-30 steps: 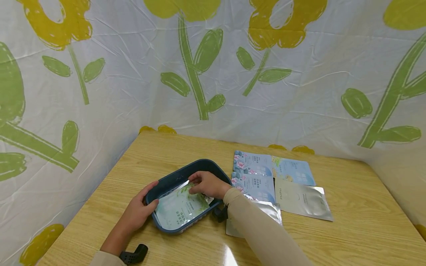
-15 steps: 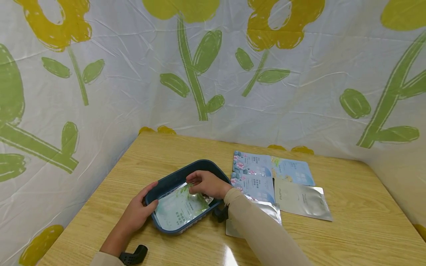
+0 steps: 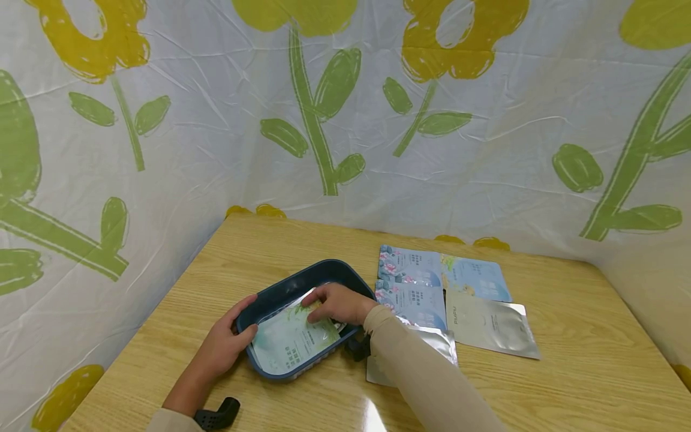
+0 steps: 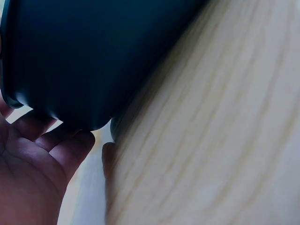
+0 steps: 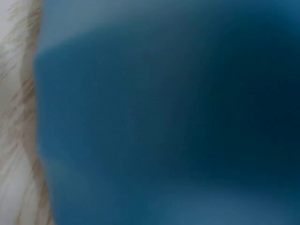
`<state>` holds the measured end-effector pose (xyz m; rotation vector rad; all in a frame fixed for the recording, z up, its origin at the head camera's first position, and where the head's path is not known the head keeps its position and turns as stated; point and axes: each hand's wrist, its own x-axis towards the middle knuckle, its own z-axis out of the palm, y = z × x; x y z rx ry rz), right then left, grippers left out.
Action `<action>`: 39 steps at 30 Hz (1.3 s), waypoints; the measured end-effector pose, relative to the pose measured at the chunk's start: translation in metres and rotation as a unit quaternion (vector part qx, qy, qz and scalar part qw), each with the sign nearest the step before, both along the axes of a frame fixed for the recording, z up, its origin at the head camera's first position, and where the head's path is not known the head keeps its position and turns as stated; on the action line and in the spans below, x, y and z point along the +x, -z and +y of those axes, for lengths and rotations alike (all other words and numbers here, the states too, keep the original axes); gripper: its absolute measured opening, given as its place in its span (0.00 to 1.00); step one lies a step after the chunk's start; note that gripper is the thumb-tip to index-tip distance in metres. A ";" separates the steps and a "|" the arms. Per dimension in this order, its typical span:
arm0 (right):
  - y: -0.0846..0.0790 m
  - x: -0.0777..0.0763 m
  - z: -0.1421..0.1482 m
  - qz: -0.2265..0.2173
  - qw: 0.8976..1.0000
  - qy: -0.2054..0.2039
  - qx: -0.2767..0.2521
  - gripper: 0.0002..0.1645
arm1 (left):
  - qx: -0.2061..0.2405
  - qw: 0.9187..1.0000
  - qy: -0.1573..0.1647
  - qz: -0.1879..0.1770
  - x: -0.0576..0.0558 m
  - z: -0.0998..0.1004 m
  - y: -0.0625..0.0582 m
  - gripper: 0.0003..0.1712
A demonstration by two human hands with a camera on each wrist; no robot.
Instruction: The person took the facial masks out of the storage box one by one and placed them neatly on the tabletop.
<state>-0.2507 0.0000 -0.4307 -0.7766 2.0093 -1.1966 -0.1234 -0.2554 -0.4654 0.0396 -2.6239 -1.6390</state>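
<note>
A dark blue plastic basket (image 3: 297,282) stands at an angle on the table. Inside lies a pale green face mask packet (image 3: 286,345) with a leaf print. My left hand (image 3: 222,339) grips the basket's left end, thumb over the rim and fingers along the outside; the left wrist view shows those fingertips (image 4: 79,140) against the dark outer wall. Reaching over the near right rim, my right hand (image 3: 342,303) pinches the packet's upper right part between thumb and fingers. The right wrist view is filled by the blurred basket wall (image 5: 117,117), so the fingers are hidden there.
Right of the basket lie blue floral packets (image 3: 412,303), a light blue packet (image 3: 475,277) and a silver packet (image 3: 493,324). Another silver packet (image 3: 380,371) is partly under the right sleeve (image 3: 421,372). A flower-print cloth (image 3: 216,150) hangs behind the wooden table (image 3: 583,336).
My right hand has dipped slightly lower into the basket, and its fingers have come down onto the packet's edge. The left hand and basket have stayed in place.
</note>
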 end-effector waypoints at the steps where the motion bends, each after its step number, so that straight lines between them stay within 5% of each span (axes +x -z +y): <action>1: 0.000 0.000 0.000 -0.001 1.000 -0.005 0.006 0.23 | 0.000 1.000 0.000 0.000 0.000 0.000 0.000 0.34; 21: 0.001 0.000 -0.003 -0.019 0.997 -0.066 0.031 0.26 | 0.015 1.000 0.004 -0.011 -0.001 -0.001 0.000 0.35; 39: 0.001 0.002 -0.003 0.021 1.000 -0.008 -0.008 0.24 | 0.010 1.000 0.004 -0.010 0.000 -0.001 -0.002 0.34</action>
